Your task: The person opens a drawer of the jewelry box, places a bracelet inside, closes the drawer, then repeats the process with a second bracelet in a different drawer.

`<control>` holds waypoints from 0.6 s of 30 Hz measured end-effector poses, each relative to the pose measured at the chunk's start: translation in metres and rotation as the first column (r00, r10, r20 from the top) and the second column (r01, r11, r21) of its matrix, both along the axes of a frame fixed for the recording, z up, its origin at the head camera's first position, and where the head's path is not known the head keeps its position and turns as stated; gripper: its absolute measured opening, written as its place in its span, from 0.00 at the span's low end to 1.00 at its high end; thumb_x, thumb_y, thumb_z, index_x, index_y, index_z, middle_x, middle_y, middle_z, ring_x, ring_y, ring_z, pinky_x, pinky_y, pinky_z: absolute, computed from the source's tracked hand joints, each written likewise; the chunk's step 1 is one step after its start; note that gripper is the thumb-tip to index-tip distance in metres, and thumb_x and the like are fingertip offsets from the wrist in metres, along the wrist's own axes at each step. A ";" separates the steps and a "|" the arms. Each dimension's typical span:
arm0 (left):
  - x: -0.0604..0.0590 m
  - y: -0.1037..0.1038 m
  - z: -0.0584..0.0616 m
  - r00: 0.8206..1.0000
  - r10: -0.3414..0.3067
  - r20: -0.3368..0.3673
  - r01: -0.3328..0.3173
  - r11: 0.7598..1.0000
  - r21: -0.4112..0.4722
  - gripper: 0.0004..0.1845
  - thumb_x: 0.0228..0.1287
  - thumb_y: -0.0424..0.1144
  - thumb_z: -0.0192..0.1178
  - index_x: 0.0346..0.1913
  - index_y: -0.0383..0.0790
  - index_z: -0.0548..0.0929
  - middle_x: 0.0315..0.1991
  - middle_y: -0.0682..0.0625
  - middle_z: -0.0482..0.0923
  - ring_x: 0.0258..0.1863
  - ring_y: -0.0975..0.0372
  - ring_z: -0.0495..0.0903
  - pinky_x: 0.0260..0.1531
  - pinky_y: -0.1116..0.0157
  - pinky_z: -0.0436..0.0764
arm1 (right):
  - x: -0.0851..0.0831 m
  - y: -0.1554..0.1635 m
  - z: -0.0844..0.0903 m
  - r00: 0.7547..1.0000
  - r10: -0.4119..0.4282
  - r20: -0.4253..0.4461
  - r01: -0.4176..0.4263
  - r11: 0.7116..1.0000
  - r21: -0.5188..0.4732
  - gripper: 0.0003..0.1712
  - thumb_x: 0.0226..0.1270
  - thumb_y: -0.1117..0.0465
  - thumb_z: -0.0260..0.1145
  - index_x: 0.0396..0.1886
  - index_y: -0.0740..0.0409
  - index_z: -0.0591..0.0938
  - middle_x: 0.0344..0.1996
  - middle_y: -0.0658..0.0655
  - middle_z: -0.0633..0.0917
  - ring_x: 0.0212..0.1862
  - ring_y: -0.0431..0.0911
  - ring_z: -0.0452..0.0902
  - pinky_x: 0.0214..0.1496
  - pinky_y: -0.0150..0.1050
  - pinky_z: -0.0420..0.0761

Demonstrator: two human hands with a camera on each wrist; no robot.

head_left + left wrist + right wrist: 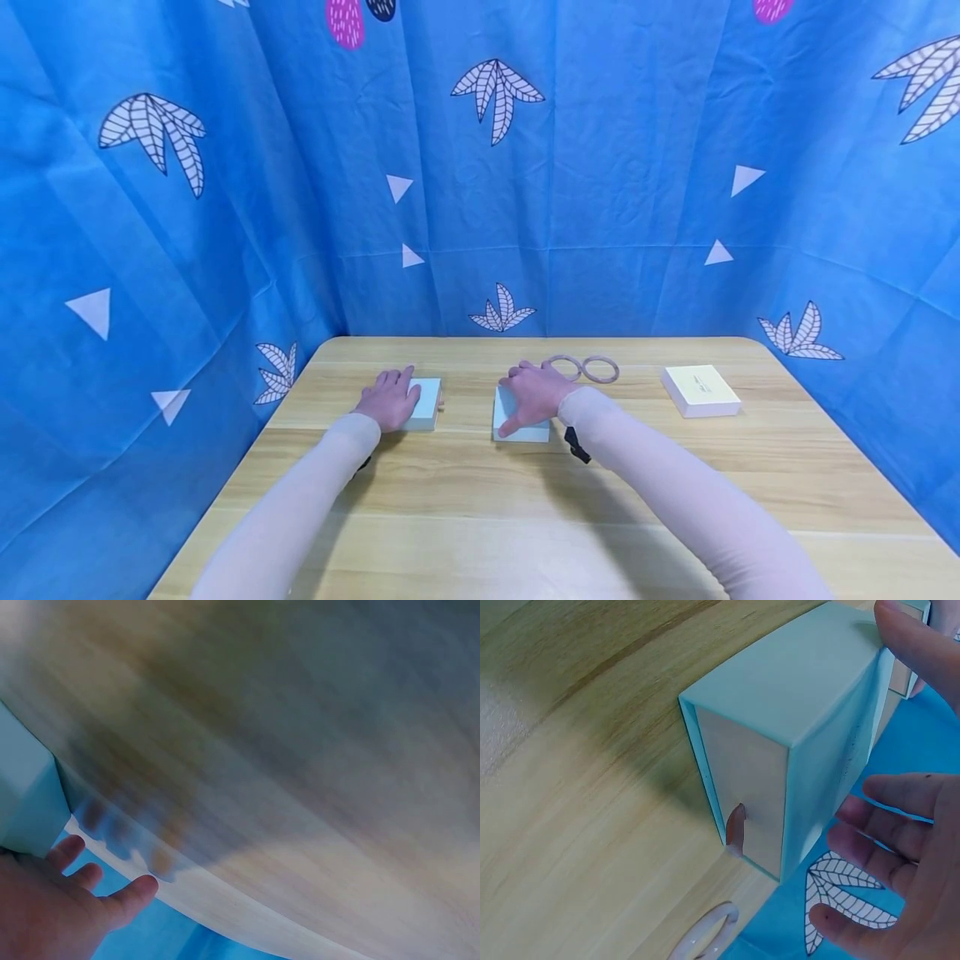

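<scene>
Resting flat, left hand (390, 398) covers 1 box (424, 403); right hand (534, 392), fingers straight, covers another (525, 430).

Both my arms reached forward in pale sleeves, my left hand (390, 400) lay flat, palm down, fingers straight and close together, my right hand (534, 392) spread palm down, fingers relaxed and slightly apart, thumb pointing toward me
</scene>
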State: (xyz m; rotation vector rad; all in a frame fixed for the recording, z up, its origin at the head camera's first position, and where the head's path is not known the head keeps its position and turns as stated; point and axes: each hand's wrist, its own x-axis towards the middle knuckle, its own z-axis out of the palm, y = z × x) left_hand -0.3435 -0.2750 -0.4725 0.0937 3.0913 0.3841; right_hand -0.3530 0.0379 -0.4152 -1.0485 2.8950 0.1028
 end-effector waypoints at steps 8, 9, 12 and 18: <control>0.004 0.003 0.006 1.000 -0.007 0.011 0.007 1.000 -0.004 0.37 0.79 0.58 0.30 0.81 0.40 0.50 0.77 0.34 0.54 0.78 0.40 0.49 0.67 0.30 0.54 | 0.001 0.011 0.001 1.000 0.015 -0.011 -0.016 0.999 -0.037 0.57 0.45 0.17 0.65 0.70 0.47 0.76 0.66 0.54 0.78 0.68 0.52 0.69 0.69 0.67 0.63; 0.004 0.004 0.007 1.000 -0.010 0.013 0.010 1.000 -0.001 0.37 0.79 0.58 0.30 0.81 0.40 0.50 0.77 0.34 0.54 0.78 0.40 0.49 0.67 0.29 0.54 | 0.002 0.013 0.001 1.000 0.018 -0.012 -0.019 0.999 -0.044 0.57 0.46 0.17 0.65 0.70 0.47 0.76 0.66 0.53 0.78 0.68 0.52 0.69 0.70 0.67 0.63; 0.006 0.004 0.009 1.000 -0.019 0.019 0.019 1.000 0.003 0.37 0.79 0.57 0.30 0.81 0.39 0.50 0.77 0.34 0.54 0.78 0.39 0.49 0.67 0.29 0.53 | 0.003 0.020 0.002 1.000 0.023 -0.001 -0.023 0.997 -0.069 0.57 0.48 0.18 0.64 0.71 0.47 0.75 0.67 0.53 0.78 0.69 0.53 0.68 0.71 0.65 0.62; 0.006 0.002 0.009 0.999 -0.022 0.030 0.022 1.000 0.003 0.37 0.78 0.59 0.30 0.81 0.40 0.50 0.78 0.34 0.54 0.78 0.40 0.48 0.69 0.30 0.52 | 0.008 0.036 0.003 0.999 0.023 0.022 -0.020 0.990 -0.138 0.54 0.51 0.20 0.65 0.70 0.49 0.76 0.66 0.54 0.78 0.69 0.55 0.70 0.68 0.66 0.65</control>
